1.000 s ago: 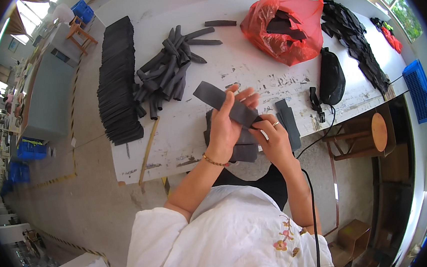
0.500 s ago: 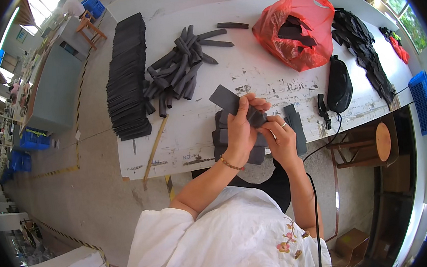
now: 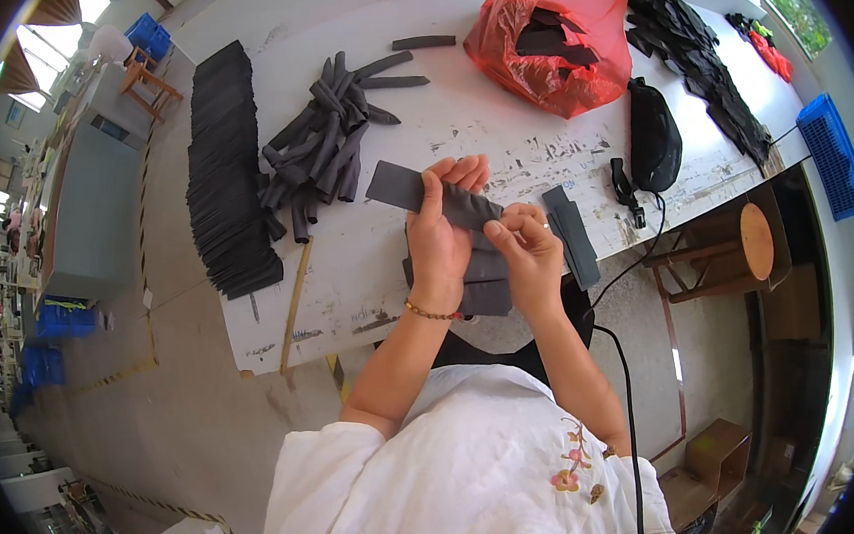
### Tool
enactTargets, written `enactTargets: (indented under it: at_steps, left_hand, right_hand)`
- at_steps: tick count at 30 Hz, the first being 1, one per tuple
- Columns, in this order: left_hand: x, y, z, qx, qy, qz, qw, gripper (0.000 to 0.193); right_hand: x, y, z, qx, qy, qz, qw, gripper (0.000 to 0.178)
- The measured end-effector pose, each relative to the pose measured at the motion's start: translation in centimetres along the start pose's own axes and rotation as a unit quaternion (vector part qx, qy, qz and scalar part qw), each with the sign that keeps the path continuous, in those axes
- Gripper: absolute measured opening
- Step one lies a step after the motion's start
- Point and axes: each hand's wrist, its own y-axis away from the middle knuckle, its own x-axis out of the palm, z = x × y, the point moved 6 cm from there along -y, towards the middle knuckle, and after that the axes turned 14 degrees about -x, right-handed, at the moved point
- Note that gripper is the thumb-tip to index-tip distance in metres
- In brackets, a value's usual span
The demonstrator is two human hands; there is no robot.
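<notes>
My left hand [image 3: 441, 241] grips a dark grey strip of sheet material [image 3: 397, 186] with the thumb on top and the fingers behind it. One flat end sticks out past the thumb to the left, while the part toward the right looks creased. At that right end my right hand [image 3: 531, 259] pinches the strip between thumb and fingers. Below both hands, a stack of similar dark pieces [image 3: 486, 299] lies at the table's near edge, partly hidden by my left hand. Flat grey-green strips [image 3: 571, 241] rest just right of my right hand.
Rolled dark tubes [image 3: 323, 150] are heaped beyond my left hand, beside a long row of packed black pieces [image 3: 224, 173]. Farther right are a red plastic bag [image 3: 500, 50], a black pouch [image 3: 655, 139] and a strap with a buckle [image 3: 626, 191]. A wooden stick [image 3: 296, 312] lies front left.
The strip, bunched between my hands before, is now stretched out longer. My right hand has moved along to its right end. The whole view has shifted a little.
</notes>
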Motion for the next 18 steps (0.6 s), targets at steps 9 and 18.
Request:
enactTargets:
  at_steps: [9, 18]
  left_hand:
    - [0.1, 0.2, 1.7, -0.05, -0.033, 0.064, 0.996, 0.032]
    - [0.2, -0.6, -0.3, -0.015, -0.048, 0.073, 0.996, 0.033]
  right_hand:
    - [-0.9, -1.5, -0.4, 0.111, -0.008, 0.048, 0.993, 0.021]
    - [-1.1, -0.9, 0.3, 0.119, -0.086, -0.007, 0.989, 0.02]
